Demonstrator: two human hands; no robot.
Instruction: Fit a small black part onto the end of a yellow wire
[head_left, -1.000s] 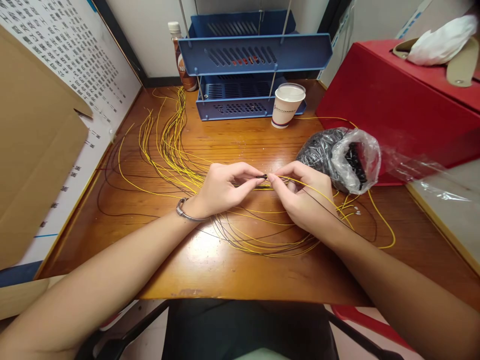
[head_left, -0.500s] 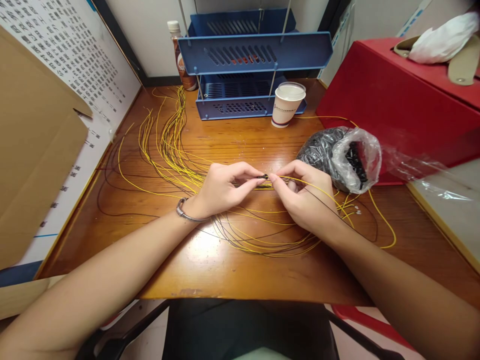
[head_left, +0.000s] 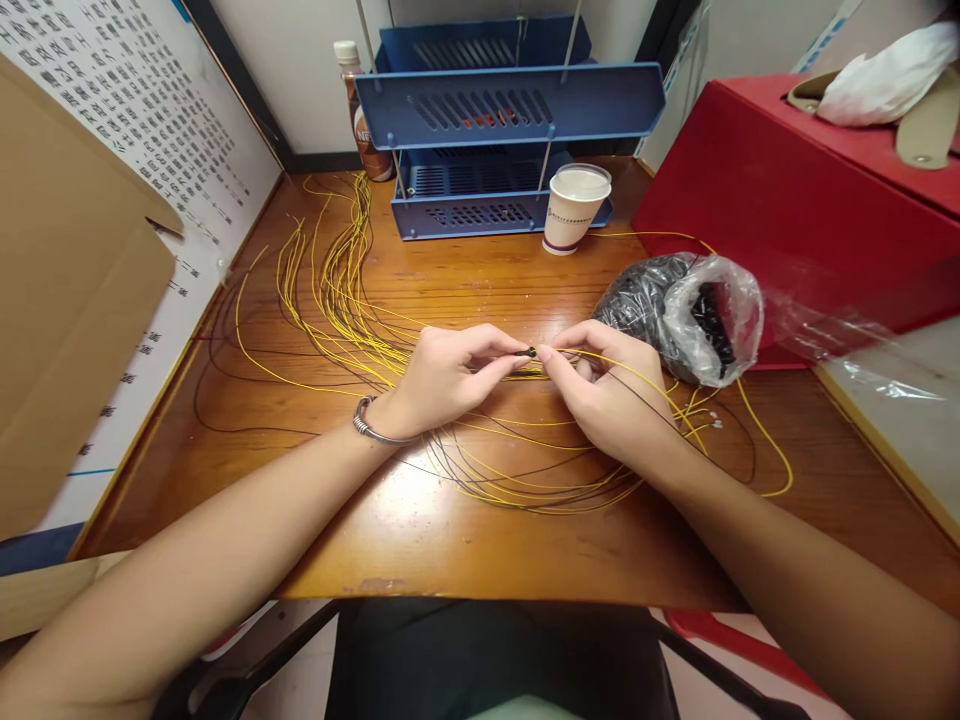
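My left hand (head_left: 454, 375) pinches a small black part (head_left: 529, 352) between thumb and forefinger; its exact kind is too small to make out. Close on its right, my right hand (head_left: 607, 385) is closed on a yellow wire (head_left: 622, 366), with a dark wire running beside it over the hand. The wire's tip meets the black part, though I cannot tell whether it is inside. Beneath both hands lies a loose bundle of yellow and black wires (head_left: 349, 270), fanning out to the left and looping toward the front of the wooden table (head_left: 375, 545).
A clear plastic bag of black pieces (head_left: 679, 315) lies right of my hands. Behind stand a paper cup (head_left: 576, 210), a blue tiered rack (head_left: 510, 105) and a bottle (head_left: 367, 120). A red box (head_left: 795, 200) is at right, cardboard (head_left: 75, 290) at left.
The black part has turned slightly between my left fingers, and its end shows more plainly. Both hands have otherwise stayed in nearly the same place.
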